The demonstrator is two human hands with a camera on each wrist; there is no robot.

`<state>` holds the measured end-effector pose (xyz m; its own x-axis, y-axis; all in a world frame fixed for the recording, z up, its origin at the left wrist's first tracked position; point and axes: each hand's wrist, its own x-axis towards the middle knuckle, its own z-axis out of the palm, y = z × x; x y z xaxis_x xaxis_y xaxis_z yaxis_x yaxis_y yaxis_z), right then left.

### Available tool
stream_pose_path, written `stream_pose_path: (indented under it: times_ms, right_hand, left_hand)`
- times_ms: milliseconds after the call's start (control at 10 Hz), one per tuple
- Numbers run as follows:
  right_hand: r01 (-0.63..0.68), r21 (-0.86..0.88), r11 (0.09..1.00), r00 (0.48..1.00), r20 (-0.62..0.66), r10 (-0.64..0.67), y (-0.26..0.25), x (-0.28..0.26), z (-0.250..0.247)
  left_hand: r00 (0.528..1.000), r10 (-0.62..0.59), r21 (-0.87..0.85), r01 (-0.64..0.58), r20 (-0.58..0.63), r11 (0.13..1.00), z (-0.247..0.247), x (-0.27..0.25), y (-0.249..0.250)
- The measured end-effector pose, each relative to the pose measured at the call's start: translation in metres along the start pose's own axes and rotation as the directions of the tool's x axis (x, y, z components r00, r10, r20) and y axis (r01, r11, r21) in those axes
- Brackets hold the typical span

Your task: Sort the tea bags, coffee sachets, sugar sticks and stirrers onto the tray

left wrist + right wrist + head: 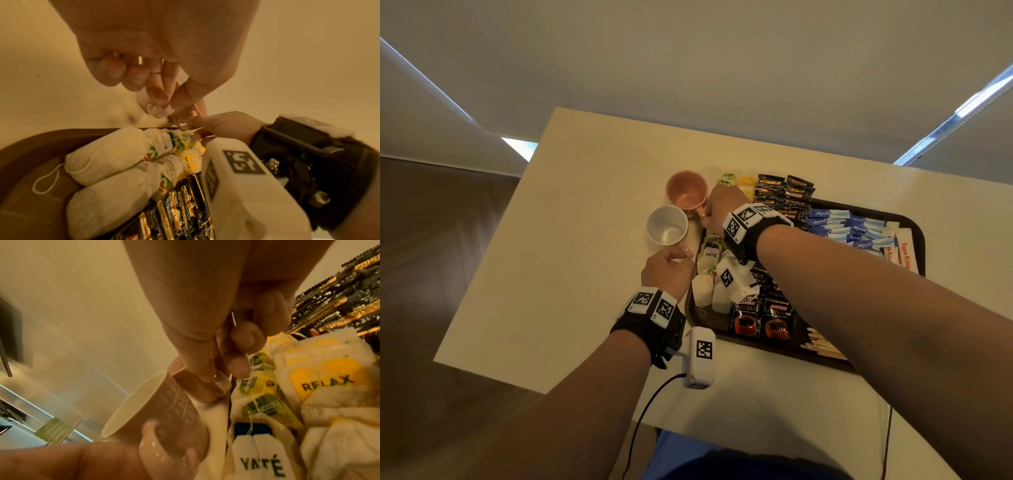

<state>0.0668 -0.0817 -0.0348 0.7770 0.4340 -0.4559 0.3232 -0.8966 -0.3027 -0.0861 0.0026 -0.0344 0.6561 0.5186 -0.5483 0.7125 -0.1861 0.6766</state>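
A dark brown tray point(756, 344) holds tea bags point(709, 287), Kopiko coffee sachets point(760, 315), blue sugar sticks point(842, 226) and wooden stirrers point(822, 342). Two mugs stand just left of it. My right hand point(705, 219) pinches the handle of the pink mug point(686, 190); thumb and fingers close on that handle point(205, 389) in the right wrist view. My left hand point(681, 257) pinches the white mug's point(667, 226) handle between thumb and forefinger point(162, 107). Tea bags point(107, 154) lie right below both hands.
More black coffee sachets point(784, 195) and a few tea bags point(729, 180) are piled at the tray's far side. The cream table point(571, 240) stretches bare to the left; its left and near edges drop to a dark wood floor. A cable hangs from my left wrist.
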Motion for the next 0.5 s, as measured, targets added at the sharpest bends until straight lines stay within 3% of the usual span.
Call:
stream_pose_path:
  times_ms: [300, 500]
  right_hand:
    - [-0.017, 0.082, 0.996, 0.999, -0.042, 0.02, 0.008, -0.017, -0.004]
    - [-0.095, 0.316, 0.944, 0.971, -0.179, 0.158, 0.071, -0.089, 0.004]
  left_hand:
    - [1.0, 0.013, 0.019, -0.013, -0.005, 1.0, -0.013, -0.003, -0.013]
    - [0.98, 0.089, 0.013, -0.093, 0.177, 0.996, -0.008, -0.013, -0.022]
